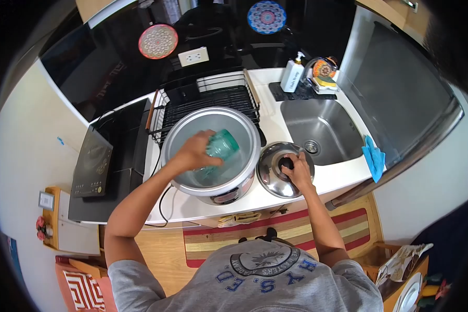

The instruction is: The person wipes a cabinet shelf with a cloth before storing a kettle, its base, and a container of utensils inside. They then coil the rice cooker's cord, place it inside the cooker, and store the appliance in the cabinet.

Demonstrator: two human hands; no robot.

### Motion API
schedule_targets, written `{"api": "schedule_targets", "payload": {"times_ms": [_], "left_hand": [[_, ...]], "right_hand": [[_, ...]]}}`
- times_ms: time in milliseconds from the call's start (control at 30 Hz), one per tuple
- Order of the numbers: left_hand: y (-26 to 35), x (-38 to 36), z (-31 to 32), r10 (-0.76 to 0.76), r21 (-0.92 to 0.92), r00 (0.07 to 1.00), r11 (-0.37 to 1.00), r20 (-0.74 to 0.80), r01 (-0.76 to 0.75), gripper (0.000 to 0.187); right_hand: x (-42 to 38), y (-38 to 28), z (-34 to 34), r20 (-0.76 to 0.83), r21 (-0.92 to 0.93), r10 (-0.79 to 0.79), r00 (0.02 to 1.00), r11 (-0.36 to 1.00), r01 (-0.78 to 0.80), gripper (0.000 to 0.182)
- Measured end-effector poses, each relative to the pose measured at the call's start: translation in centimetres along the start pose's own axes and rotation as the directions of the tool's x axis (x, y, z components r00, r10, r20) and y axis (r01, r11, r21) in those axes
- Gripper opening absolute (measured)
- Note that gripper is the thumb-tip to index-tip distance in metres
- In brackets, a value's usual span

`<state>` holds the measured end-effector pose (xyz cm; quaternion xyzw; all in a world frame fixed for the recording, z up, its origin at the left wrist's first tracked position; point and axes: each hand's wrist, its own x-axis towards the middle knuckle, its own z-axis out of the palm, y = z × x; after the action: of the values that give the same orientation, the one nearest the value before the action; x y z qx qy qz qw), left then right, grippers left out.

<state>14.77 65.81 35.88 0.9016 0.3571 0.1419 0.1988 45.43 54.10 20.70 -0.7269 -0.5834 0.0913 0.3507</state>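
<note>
My left hand (195, 152) grips a green glass jar (221, 147), tipped on its side over the open rice cooker (213, 187). The cooker's inner pot (188, 130) is metal and looks bare where it shows. My right hand (298, 170) rests on the black knob of the cooker's metal lid (271, 171), which lies flat on the white counter (275, 117) to the right of the cooker, beside the sink (322, 130).
A black dish rack (213, 99) stands behind the cooker, and an induction hob (92, 164) lies to the left. A soap bottle (292, 74) and sponges sit behind the sink. A blue cloth (374, 157) hangs at the counter's right edge. A striped rug (296, 229) covers the floor.
</note>
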Motion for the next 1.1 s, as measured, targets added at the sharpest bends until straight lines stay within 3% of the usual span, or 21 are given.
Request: {"api": "schedule_targets", "payload": {"times_ms": [33,67,100,200,233,300,367,467,500,533,567,633,667,700,733,767,833,900,967,1000,1100], "left_hand": [[0.0,0.0,-0.4,0.021,-0.003,1.000,1.000,0.011,-0.020,0.070],[0.4,-0.1,-1.3,-0.135,-0.354,0.991,0.927,-0.010,0.123,0.065],[0.5,-0.1,-2.1,-0.283,-0.655,0.958,0.718,0.036,0.237,0.059],[1.2,-0.1,-3.9,-0.327,-0.946,0.944,0.291,0.044,0.145,0.050],[3.0,-0.4,-4.7,-0.324,-0.987,0.945,0.137,0.038,0.086,0.049],[2.7,-0.7,-5.1,-0.220,-0.975,0.964,-0.196,0.152,0.109,0.052],[4.8,-1.3,-4.5,-0.157,-0.941,0.976,-0.325,0.150,0.092,0.060],[9.9,-1.8,-2.1,-0.128,-0.879,0.955,-0.439,0.267,0.187,0.063],[12.2,-2.0,-0.8,-0.123,-0.866,0.948,-0.454,0.293,0.209,0.064],[15.8,-2.5,0.2,0.106,-0.753,0.931,-0.559,0.349,0.346,0.066],[16.9,-2.3,2.2,0.085,-0.767,0.897,-0.487,0.433,0.417,0.061],[20.7,-2.1,6.4,0.131,-0.769,0.881,-0.441,0.455,0.463,0.054],[22.9,-2.2,8.4,0.205,-0.762,0.857,-0.395,0.472,0.514,0.048],[26.1,-2.6,9.8,0.266,-0.688,0.815,-0.439,0.515,0.578,0.049],[29.0,-3.0,11.6,0.265,-0.659,0.774,-0.411,0.575,0.630,0.050],[31.7,-3.5,13.4,0.257,-0.631,0.734,-0.383,0.629,0.674,0.052],[36.0,-4.5,18.3,0.436,-0.575,0.627,-0.263,0.645,0.775,0.054],[41.3,-6.3,23.1,0.487,-0.555,0.568,-0.189,0.663,0.810,0.059],[45.8,-7.7,29.2,0.590,-0.366,0.341,-0.082,0.732,0.927,0.062],[48.4,-8.3,32.1,0.595,-0.380,0.265,0.075,0.759,0.922,0.077],[55.8,-11.0,39.1,0.545,-0.349,0.154,0.276,0.824,0.895,0.074]], "right_hand": [[-0.2,0.0,0.0,-0.015,-0.009,0.004,1.000,1.000,-0.004,0.041],[-0.3,0.0,0.2,0.000,-0.011,0.029,1.000,1.000,-0.029,0.041],[-0.3,0.0,0.2,-0.010,-0.014,0.016,1.000,1.000,-0.016,0.041],[-0.5,0.0,0.5,0.024,-0.021,0.051,0.998,0.999,-0.050,0.041],[-0.5,0.0,0.4,0.030,-0.017,0.059,0.998,0.998,-0.059,0.042],[-0.8,-0.9,-0.7,0.060,-0.112,0.040,0.997,0.993,-0.033,0.053],[-1.7,-2.4,-2.3,-0.110,-0.111,-0.048,0.993,0.993,0.035,0.067],[-4.7,-6.4,-8.2,-0.270,0.239,-0.225,0.936,0.926,0.291,0.070],[-6.6,-8.4,-11.4,-0.211,0.364,-0.278,0.937,0.867,0.340,0.084],[-8.2,-8.8,-12.7,-0.199,0.543,-0.301,0.933,0.758,0.360,0.103],[-10.0,-9.5,-14.7,-0.170,0.625,-0.322,0.932,0.695,0.354,0.116],[-13.0,-8.9,-16.9,-0.287,0.524,-0.390,0.875,0.701,0.484,0.118],[-14.7,-8.1,-17.7,-0.324,0.528,-0.345,0.881,0.706,0.471,0.117],[-16.5,-7.1,-18.5,-0.362,0.534,-0.304,0.881,0.707,0.463,0.116],[-18.5,-6.2,-19.4,-0.393,0.635,-0.161,0.905,0.665,0.394,0.111],[-20.5,-4.7,-20.6,-0.417,0.616,-0.138,0.899,0.684,0.391,0.111],[-25.2,-1.0,-23.3,-0.469,0.617,0.032,0.883,0.727,0.301,0.105],[-30.8,2.1,-26.6,-0.527,0.632,0.107,0.843,0.713,0.304,0.098],[-36.9,5.8,-30.1,-0.535,0.436,0.214,0.817,0.899,0.050,0.093],[-39.9,7.6,-31.8,-0.553,0.427,0.230,0.801,0.903,0.035,0.093],[-48.9,12.5,-36.3,-0.664,0.415,0.339,0.667,0.909,-0.049,0.088]]}}
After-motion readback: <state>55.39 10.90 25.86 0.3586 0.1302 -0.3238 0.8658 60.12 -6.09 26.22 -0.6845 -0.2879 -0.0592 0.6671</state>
